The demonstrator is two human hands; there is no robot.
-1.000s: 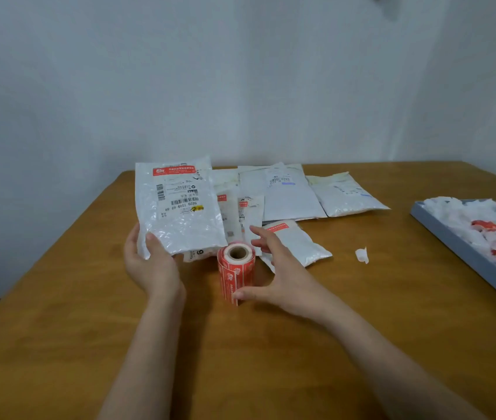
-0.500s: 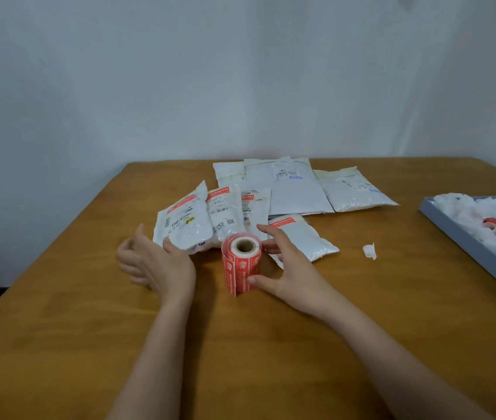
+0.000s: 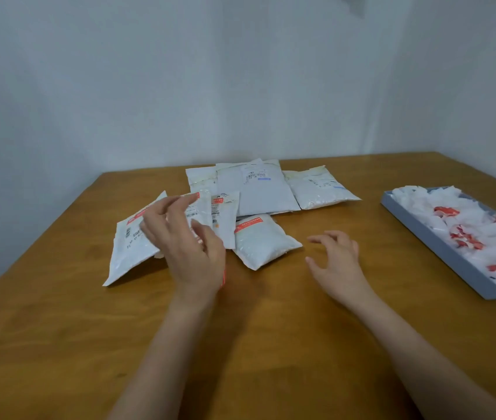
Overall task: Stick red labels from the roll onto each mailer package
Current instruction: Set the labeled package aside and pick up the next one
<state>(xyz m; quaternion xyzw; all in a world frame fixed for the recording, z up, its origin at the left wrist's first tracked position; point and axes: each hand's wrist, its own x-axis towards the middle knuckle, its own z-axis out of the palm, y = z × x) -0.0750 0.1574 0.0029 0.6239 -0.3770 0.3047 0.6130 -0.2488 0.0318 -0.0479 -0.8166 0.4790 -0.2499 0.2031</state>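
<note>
Nearest the camera, two bare forearms reach out over the wooden table (image 3: 58, 344). The left hand (image 3: 186, 247) is raised above the tabletop with its fingers loosely spread and relaxed, holding nothing; only a thin red sliver of the label roll (image 3: 224, 277) shows at its right edge, the rest hidden behind the hand. The right hand (image 3: 336, 256) hovers low over bare wood, fingers slightly bent and apart, also holding nothing. Just beyond the left hand lies a large white mailer (image 3: 131, 247) bearing a red strip, overlapped by two smaller labelled mailers (image 3: 225, 219). Between the hands, a puffy small mailer (image 3: 263, 244) with a red label sits flat. Farther back rest a big flat mailer (image 3: 256, 189) and a padded mailer (image 3: 319, 189). At the right, a grey tray (image 3: 440, 256) holds crumpled white backing scraps with red bits
</note>
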